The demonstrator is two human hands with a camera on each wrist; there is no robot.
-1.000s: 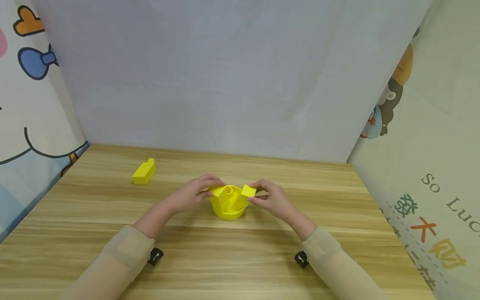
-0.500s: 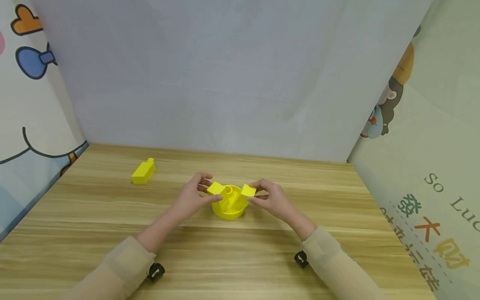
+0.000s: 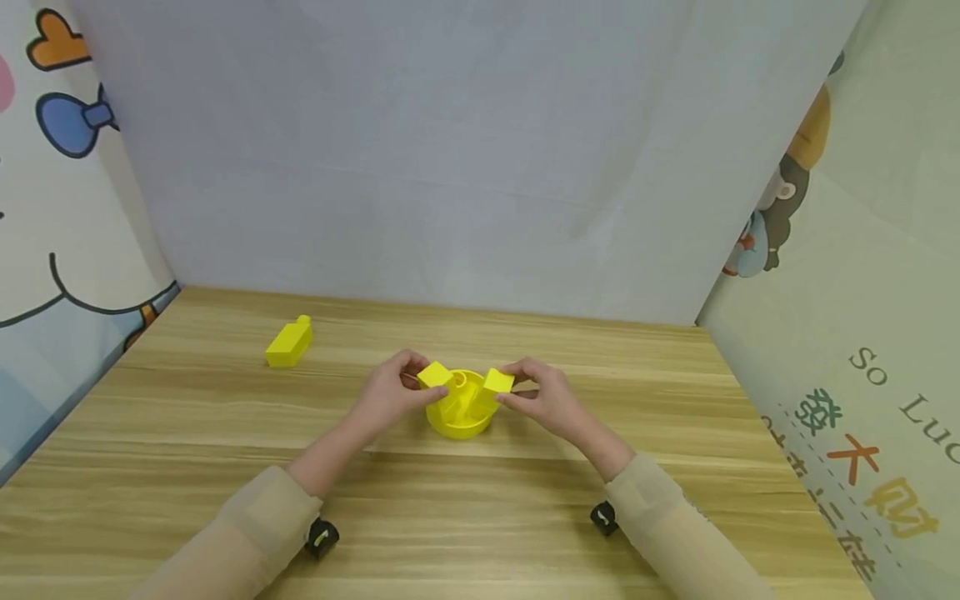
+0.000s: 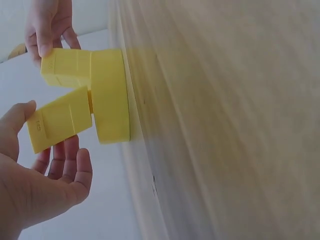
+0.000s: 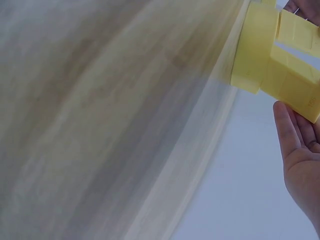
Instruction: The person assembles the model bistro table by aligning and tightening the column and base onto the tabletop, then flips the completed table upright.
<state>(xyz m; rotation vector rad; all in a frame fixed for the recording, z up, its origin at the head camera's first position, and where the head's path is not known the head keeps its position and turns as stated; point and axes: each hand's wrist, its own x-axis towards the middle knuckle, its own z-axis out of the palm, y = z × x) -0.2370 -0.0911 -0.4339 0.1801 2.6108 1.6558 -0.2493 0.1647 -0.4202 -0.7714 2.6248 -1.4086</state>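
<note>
A round, shallow yellow dish [image 3: 459,432] sits on the table in the head view, with a small ring and ridges inside. Two yellow rectangular blocks lean outward from it. The left block [image 3: 434,375] is pinched between thumb and fingers of my left hand [image 3: 388,393]. My right hand [image 3: 546,397] grips the right block [image 3: 497,382] near its upper end. In the left wrist view, the left block [image 4: 60,120] tilts away from the dish [image 4: 111,95], a narrow darker piece showing at its lower end. The right wrist view catches the right block [image 5: 292,80] and my fingertips below it.
Another yellow block [image 3: 289,344], with a round knob at one end, lies at the back left of the wooden table [image 3: 480,525]. A grey cloth [image 3: 435,150] hangs behind; printed cloths stand at both sides.
My left hand has shifted its hold, its thumb moving to the near side of the left block, whose top now shows more. The right hand has stayed on its block.
</note>
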